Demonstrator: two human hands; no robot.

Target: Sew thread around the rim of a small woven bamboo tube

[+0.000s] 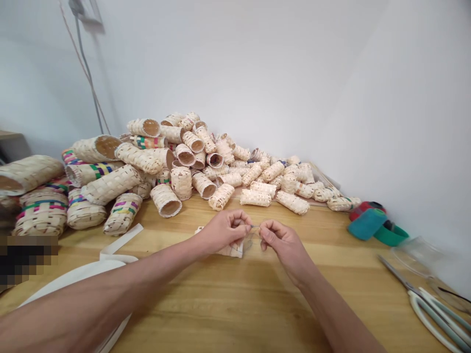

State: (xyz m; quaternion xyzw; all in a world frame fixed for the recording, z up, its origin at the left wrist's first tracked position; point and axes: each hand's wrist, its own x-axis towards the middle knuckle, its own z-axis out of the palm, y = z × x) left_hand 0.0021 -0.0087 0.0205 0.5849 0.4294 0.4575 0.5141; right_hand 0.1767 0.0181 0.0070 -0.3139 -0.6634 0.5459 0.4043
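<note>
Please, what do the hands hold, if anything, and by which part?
A thin thread-like item, pinched by the left hand and right hand on either side of its short visible stretch; its ends cannot be told.

The woven piece (234,249) is cream. Baskets (122,214) are cream weave, some banded purple and green. The surface (235,314) is streaked honey-brown.

I saw scissors (411,291) lying near a green band (392,237), and a grey cable (87,71) hanging by the wall (265,68).
</note>
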